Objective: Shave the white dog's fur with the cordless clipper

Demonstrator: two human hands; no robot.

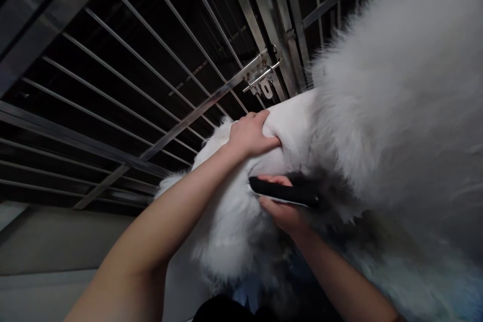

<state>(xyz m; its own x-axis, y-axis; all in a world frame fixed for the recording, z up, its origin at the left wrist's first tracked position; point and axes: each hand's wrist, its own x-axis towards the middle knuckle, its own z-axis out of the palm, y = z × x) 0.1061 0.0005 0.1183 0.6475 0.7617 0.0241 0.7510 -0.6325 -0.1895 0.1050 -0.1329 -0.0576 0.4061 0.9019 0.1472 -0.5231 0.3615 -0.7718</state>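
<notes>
A white long-haired animal, by its look a dog (407, 85), fills the right side, and a closely clipped, smooth stretch of its body (292, 115) lies bare in the middle. My left hand (252, 133) grips this stretch, thumb pressing a fold into the skin and fingers over the far side, their tips hidden. Below it, my right hand (281, 211) is closed around a black hair clipper (283, 191). The clipper's front end touches the edge of the long white fur (236, 226) just under the clipped area; its blade is hidden.
A metal-barred cage (181, 123) stands right behind the animal, with a sliding bolt latch (264, 76) on its door frame. Pale flat panels (56, 241) lie at the lower left. Dark clothing (222, 309) shows at the bottom edge.
</notes>
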